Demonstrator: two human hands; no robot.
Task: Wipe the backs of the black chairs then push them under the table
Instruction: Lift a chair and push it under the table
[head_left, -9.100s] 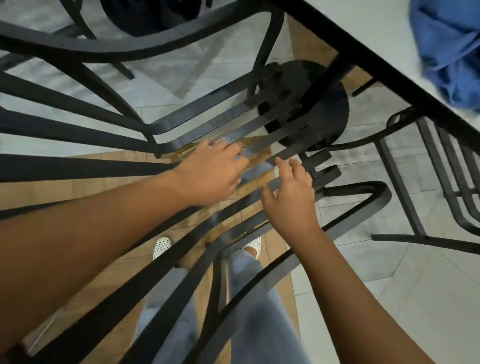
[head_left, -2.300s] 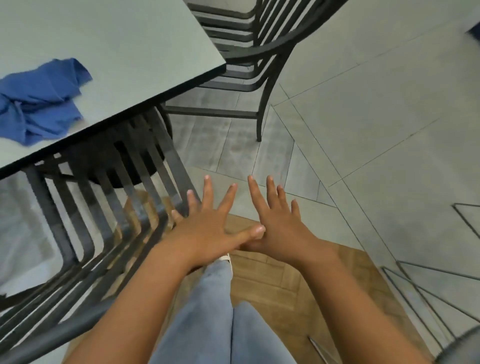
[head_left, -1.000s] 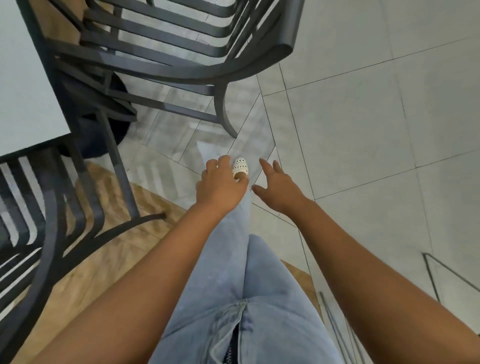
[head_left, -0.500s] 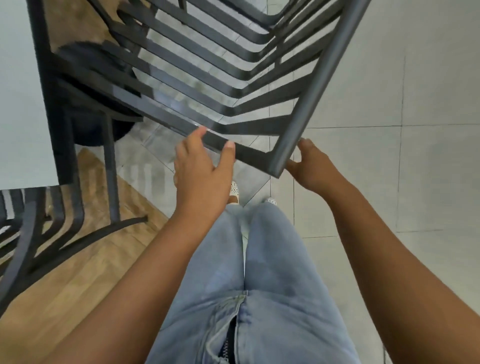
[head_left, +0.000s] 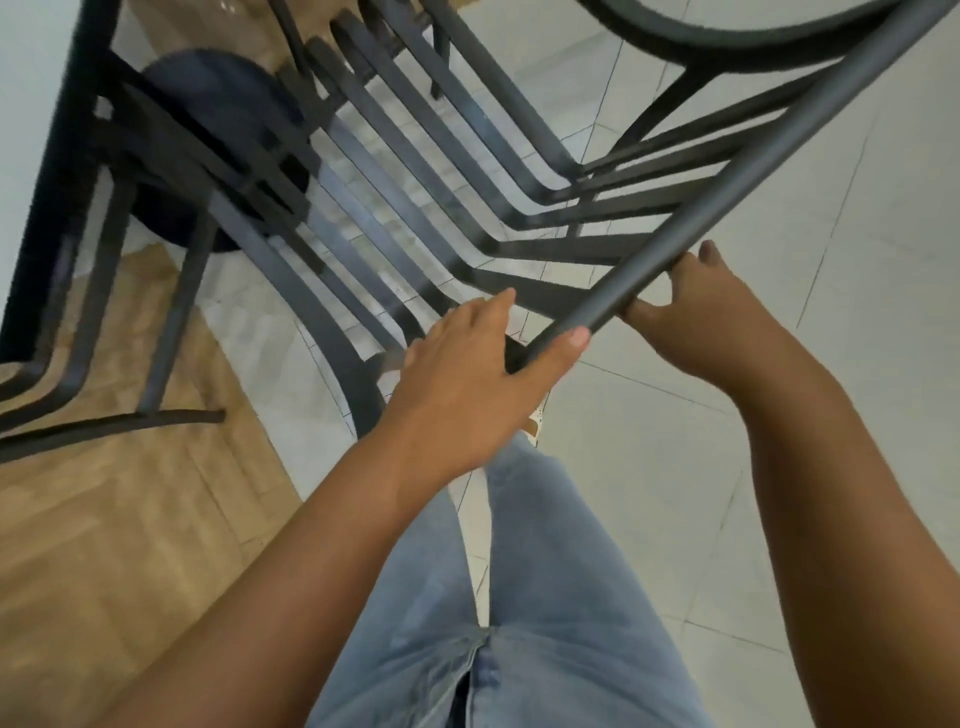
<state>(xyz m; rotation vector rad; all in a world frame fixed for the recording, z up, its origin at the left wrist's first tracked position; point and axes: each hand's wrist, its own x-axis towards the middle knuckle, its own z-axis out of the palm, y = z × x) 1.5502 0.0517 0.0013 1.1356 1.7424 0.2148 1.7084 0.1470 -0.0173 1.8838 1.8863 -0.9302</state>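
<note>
Head view, 1 camera, places given from the black chair's top rail.

1. Top rail (head_left: 691, 228): a round dark bar that runs on a slant from the lower middle of the view up to the right. It belongs to the black slatted chair (head_left: 415, 171) in front of me, and it is the natural handle for steering the chair.

2. My left hand (head_left: 467, 374): at the lower end of the rail, on the rail's corner. The thumb lies along the rail's near side and the fingers reach over toward the slats, so I judge it a loose grip on the corner, set there to guide direction.

3. My right hand (head_left: 701, 306): further up the rail, fingers curled round the bar from below, thumb raised beside it. I judge this the pushing hand.

4. Seat slats: beyond the rail, sloping away toward the table, with pale floor tiles showing between them.

5. Table (head_left: 31, 104): well beyond the rail, to the upper left; only its pale top and dark edge show. The round dark table base (head_left: 223, 145) sits below it, past the chair's front.

6. A 2nd black chair (head_left: 93, 322): left of the rail, mostly under the table.

7. No cloth is in view, and neither hand holds 1, so I judge the present step to be pushing, not wiping.

8. My jeans and 1 shoe: on the near side of the rail.
</note>
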